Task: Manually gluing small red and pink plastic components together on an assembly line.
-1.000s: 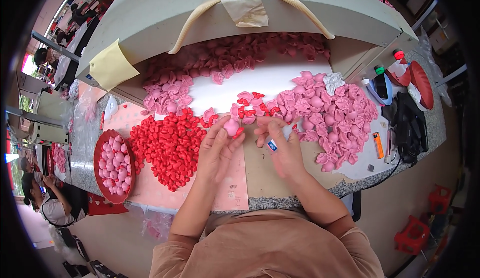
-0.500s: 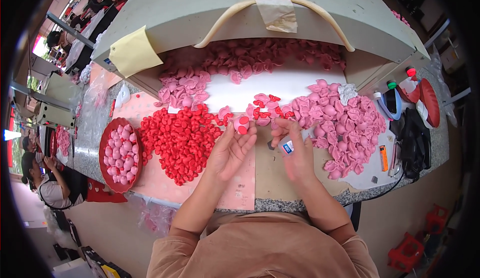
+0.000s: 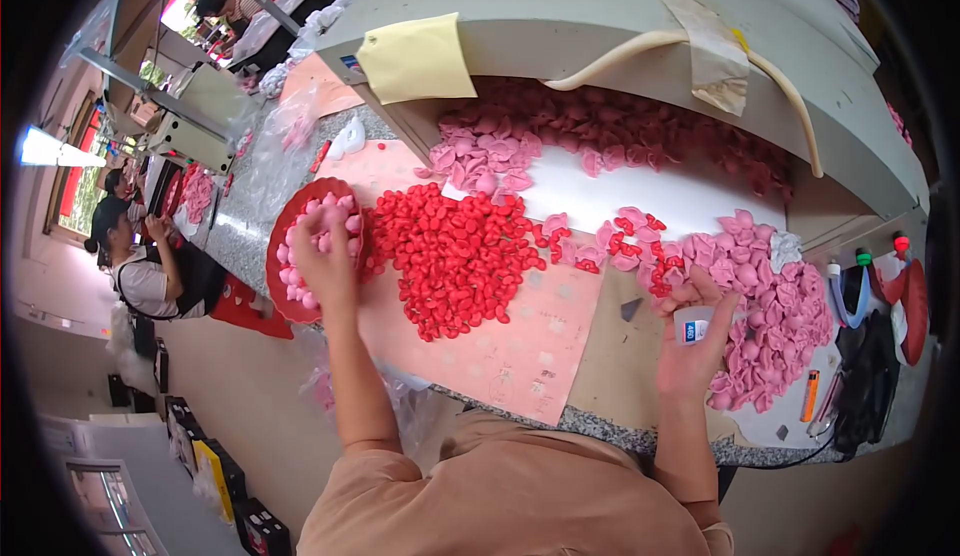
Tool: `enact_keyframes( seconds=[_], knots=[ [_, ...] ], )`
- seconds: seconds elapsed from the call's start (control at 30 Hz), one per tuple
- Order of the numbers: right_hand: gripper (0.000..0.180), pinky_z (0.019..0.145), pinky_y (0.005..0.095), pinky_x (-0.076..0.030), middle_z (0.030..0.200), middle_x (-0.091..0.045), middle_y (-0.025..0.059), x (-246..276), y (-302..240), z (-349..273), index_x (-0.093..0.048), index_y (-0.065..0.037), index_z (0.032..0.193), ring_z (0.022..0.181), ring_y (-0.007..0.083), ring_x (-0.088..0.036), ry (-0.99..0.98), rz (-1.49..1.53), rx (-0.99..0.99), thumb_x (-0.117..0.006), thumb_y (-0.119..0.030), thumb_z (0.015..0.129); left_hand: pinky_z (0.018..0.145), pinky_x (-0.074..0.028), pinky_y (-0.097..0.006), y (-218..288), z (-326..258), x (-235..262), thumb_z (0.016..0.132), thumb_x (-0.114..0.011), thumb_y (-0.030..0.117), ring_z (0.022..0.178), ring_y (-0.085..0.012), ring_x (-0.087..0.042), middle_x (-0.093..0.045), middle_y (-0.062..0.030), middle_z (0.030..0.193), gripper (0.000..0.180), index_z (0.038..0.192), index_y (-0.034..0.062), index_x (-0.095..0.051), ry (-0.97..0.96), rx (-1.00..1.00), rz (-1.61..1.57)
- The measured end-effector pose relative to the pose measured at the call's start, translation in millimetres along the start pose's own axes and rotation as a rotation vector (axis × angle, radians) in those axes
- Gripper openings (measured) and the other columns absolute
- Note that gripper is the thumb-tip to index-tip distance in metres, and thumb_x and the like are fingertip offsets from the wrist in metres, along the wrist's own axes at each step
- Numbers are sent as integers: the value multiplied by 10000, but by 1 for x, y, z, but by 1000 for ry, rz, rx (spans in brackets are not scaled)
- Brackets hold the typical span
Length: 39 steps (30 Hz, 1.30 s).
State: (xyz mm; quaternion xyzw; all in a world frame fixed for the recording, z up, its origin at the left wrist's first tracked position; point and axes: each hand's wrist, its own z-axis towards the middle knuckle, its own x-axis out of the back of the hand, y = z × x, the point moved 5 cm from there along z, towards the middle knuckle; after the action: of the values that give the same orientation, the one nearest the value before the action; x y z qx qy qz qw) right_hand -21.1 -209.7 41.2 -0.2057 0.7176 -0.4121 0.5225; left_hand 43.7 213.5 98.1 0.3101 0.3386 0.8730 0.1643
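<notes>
Left hand: left hand (image 3: 322,256) reaches over the round red plastic basket (image 3: 283,256) of pale pink petal pieces (image 3: 300,281) at the bench's left edge; grip curled down onto the pieces, fingers together among them; whether it clasps one I cannot tell
Right hand: right hand (image 3: 690,341) near the bench's front edge; grip clamped on a small white tube with a blue label (image 3: 692,330)
Between them: heap of red fabric petals (image 3: 455,256) on a pink paper sheet (image 3: 500,341)
Right end: pile of pink fabric petals (image 3: 770,306), touching the right hand; orange lighter (image 3: 810,396) just beside it
</notes>
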Motion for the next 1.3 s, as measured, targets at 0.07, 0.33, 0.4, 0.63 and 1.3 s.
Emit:
enact_keyframes(
  seconds=[0.07, 0.33, 0.4, 0.63, 1.3],
  knots=[
    [517, 676, 300, -413, 777, -557, 39, -5, -9, 1, -552, -18, 1093, 694, 147, -505, -16, 105, 48, -339, -465, 944, 777, -451, -318, -35, 18, 25, 844, -611, 215, 860, -221, -595, -637, -126, 919, 238, 952, 2, -621, 22, -116, 464],
    [616, 427, 235, -392, 728, -582, 19, 14, -27, 12, -555, -36, 1067, 478, 135, -484, 159, 194, 199, -307, -577, 906, 861, -385, -388, 27, -3, -33, 808, -615, 155, 973, -295, -536, -613, -124, 1002, 235, 1014, 43, -604, -119, -473, 419],
    [627, 367, 220, -327, 710, -588, 16, 22, -29, 16, -560, -36, 1053, 412, 107, -430, 229, 180, 231, -292, -583, 906, 789, -420, -361, 78, -33, -79, 757, -661, 86, 889, -285, -566, -623, -121, 948, 228, 970, 26, -606, -361, -451, 14],
    [589, 359, 214, -274, 719, -603, 29, 19, -31, 16, -568, -39, 998, 367, 88, -363, 174, 218, 263, -288, -552, 923, 922, -312, -390, 160, -118, -169, 739, -691, 193, 926, -248, -541, -618, -66, 968, 284, 983, 72, -612, -889, -591, -81],
    [167, 503, 190, -385, 778, -578, 13, -26, 24, -6, -532, -64, 1025, 613, 84, -536, -295, -305, -275, -528, -175, 900, 736, -507, -244, 162, -155, -123, 843, -598, 60, 854, -110, -597, -579, -82, 1075, 331, 1171, 46, -554, -1136, 14, -937]
  ],
)
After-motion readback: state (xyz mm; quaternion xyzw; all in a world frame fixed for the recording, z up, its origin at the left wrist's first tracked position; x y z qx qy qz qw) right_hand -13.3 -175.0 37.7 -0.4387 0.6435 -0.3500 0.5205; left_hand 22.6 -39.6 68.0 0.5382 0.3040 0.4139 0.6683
